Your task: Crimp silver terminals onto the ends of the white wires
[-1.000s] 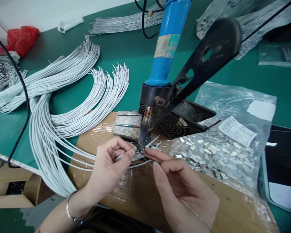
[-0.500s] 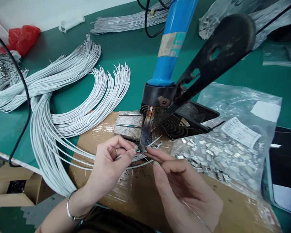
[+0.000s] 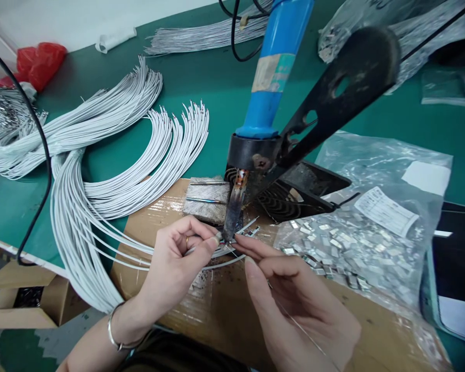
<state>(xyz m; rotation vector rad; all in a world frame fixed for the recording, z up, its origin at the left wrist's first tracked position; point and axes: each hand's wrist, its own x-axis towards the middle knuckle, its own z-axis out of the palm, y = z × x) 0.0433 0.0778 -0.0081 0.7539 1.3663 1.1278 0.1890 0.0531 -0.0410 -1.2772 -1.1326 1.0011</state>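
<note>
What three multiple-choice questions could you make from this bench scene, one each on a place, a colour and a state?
1. Where is the red plastic bag?
A) on the cardboard
B) at the far left of the green bench mat
C) in a hand

2. What colour is the soldering iron's handle?
A) red
B) white
C) blue

3. What is the left hand doing?
A) pinching white wires
B) holding the iron
C) resting flat and empty

Answers:
1. B, it lies at the mat's far corner.
2. C, the handle shows plainly blue.
3. A, the hand closes on the wires near the iron.
</note>
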